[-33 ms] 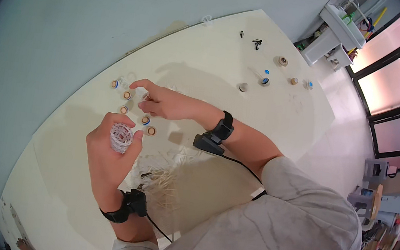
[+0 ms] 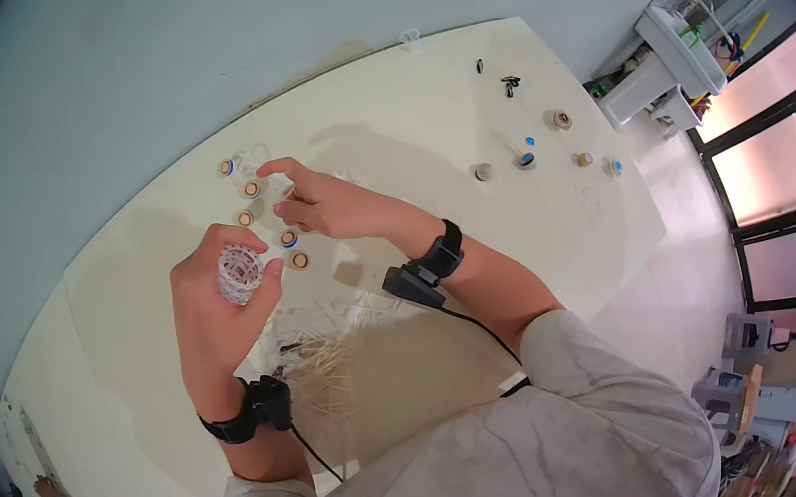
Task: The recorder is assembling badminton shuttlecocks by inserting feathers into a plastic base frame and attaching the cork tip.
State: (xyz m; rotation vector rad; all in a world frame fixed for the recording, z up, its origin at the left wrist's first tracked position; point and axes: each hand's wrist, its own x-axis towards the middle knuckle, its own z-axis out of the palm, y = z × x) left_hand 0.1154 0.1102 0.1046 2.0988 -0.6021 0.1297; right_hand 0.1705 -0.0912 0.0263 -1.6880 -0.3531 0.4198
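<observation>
My left hand (image 2: 209,309) is curled round a small white openwork cup (image 2: 240,274) of woven strips, gripped between thumb and fingers with its lattice opening upward. My right hand (image 2: 324,203) hovers over the table beyond it, index finger stretched out and thumb apart. Some whitish, see-through material (image 2: 281,189) shows in the gap between them, too faint to name. Close by stand several small round pieces with tan tops, among them a blue-rimmed one (image 2: 228,167) and a plain one (image 2: 300,260). Clear looped strips (image 2: 251,159) lie by the right fingertips.
Thin pale strips (image 2: 322,364) lie loosely heaped between my forearms on the white table (image 2: 417,100). Farther right are small round pieces (image 2: 562,120), a blue-topped one (image 2: 527,160) and black bits (image 2: 510,84). A wall (image 2: 143,44) borders the far left edge.
</observation>
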